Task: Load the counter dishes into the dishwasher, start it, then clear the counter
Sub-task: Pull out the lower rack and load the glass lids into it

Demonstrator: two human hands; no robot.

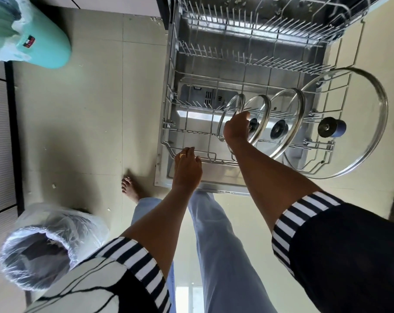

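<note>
right hand (pixel 236 129) grips the rim of the leftmost glass lid (pixel 233 102), upright in the dishwasher's lower rack (pixel 169 141) beside three others, left hand (pixel 187 169) at the rack's front rail (pixel 216 161), its grip unclear; let go before it seats, the lid could topple and chip its neighbour.

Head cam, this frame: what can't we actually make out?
1. Head view: the smallest lid has its knob hidden behind the right hand.
2. The left hand is seen from the back, so whether its fingers curl round the lower rack wire is unclear.
3. The upper rack has its far end cut off by the top edge.
4. The counter and dishwasher controls lie outside the view.
</note>
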